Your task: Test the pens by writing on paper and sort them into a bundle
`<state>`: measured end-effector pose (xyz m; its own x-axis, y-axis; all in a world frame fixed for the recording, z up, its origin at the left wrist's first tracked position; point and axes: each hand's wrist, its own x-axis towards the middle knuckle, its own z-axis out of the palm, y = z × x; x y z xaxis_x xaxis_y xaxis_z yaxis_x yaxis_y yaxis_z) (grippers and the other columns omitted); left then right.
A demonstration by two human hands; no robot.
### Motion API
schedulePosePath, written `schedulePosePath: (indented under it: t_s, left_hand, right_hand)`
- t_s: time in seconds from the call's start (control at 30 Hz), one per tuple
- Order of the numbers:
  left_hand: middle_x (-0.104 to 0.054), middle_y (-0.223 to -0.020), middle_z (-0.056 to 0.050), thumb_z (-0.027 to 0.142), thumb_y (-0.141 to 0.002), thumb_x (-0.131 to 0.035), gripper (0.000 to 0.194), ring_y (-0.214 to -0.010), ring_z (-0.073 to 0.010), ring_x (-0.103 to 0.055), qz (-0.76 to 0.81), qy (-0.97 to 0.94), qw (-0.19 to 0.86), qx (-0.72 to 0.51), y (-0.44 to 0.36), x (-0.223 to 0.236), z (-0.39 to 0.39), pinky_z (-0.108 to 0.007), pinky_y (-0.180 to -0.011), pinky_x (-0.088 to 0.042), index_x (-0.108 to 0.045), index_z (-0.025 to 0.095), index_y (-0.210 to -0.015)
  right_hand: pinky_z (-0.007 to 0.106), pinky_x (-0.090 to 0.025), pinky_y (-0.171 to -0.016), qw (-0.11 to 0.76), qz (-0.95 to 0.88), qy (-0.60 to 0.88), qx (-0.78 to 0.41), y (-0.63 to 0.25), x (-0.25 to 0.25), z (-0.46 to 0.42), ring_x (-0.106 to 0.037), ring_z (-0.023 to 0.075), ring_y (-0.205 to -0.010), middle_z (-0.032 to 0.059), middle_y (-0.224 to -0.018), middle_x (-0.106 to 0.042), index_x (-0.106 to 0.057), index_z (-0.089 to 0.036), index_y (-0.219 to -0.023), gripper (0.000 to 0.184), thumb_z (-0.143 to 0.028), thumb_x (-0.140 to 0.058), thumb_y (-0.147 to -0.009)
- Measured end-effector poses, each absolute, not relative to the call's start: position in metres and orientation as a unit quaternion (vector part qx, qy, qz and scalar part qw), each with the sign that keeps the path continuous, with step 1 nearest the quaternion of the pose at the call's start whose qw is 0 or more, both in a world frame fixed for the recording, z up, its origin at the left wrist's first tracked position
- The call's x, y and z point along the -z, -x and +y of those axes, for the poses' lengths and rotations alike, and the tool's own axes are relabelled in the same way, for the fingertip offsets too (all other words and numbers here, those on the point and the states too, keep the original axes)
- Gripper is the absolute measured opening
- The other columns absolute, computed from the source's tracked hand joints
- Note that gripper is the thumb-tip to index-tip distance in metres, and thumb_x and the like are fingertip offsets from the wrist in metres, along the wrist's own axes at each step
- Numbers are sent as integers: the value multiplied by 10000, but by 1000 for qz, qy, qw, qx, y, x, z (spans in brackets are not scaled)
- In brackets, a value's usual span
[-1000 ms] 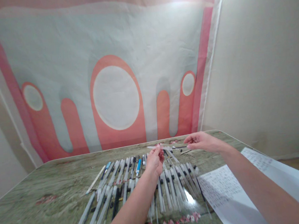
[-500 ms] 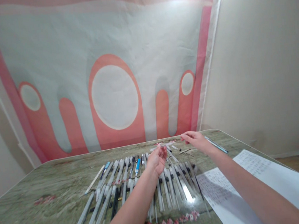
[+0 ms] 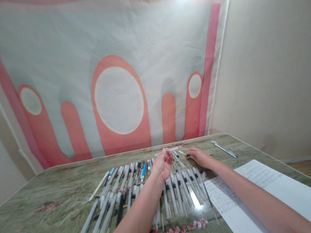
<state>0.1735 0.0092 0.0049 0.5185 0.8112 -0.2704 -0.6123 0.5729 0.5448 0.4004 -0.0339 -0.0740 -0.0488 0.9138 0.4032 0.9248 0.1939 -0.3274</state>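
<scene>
Head view has the left hand (image 3: 162, 166) pinching a clear tube (image 3: 173, 149) between its fingertips, above the far part of the desk (image 3: 18, 222). The right hand (image 3: 201, 158) is low beside it, fingers bent together at the surface; whether they grip anything, I cannot tell. The work in hand looks like handling small pen parts, and pieces this fine call for a light, exact fingertip pinch. Nearer lie clear pens (image 3: 173, 196) in 2 rough rows, with 1 blue pen (image 3: 143, 173); written sheets (image 3: 287, 191) lie to the right.
</scene>
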Motion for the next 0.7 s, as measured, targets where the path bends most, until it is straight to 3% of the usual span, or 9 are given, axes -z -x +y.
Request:
schedulePosePath:
  t_s: [0.33, 0.57, 0.7]
  left_hand:
    - [-605, -660, -40, 150, -791, -531, 57, -576, -86, -591, 264, -195, 842, -428, -172, -5, 10, -164, -522, -493, -529, 105, -755]
    - [-594, -646, -41, 159, -796, -527, 73, -567, -82, -584, 263, -216, 833, -436, -174, -4, 9, -161, -520, -480, -521, 106, -745]
    - [-598, -656, -48, 152, -801, -517, 64, -565, -81, -581, 263, -223, 830, -439, -175, -4, 8, -163, -519, -476, -521, 105, -759]
  right_hand:
    - [283, -397, -737, 251, -683, 686, 5, -401, 62, -39, -547, 177, -807, 56, -819, -608, -634, -172, -765, 122, -167, -514, -746]
    - [279, -434, -677, 414, -671, 613, -39, -387, 4, -53, -558, 145, -708, 30, -798, -619, -608, -167, -874, 169, -253, -495, -781]
    - [284, -449, -718, 446, -701, 550, -84, -363, -26, -64, -570, 152, -779, 46, -844, -620, -631, -176, -881, 175, -258, -528, -765]
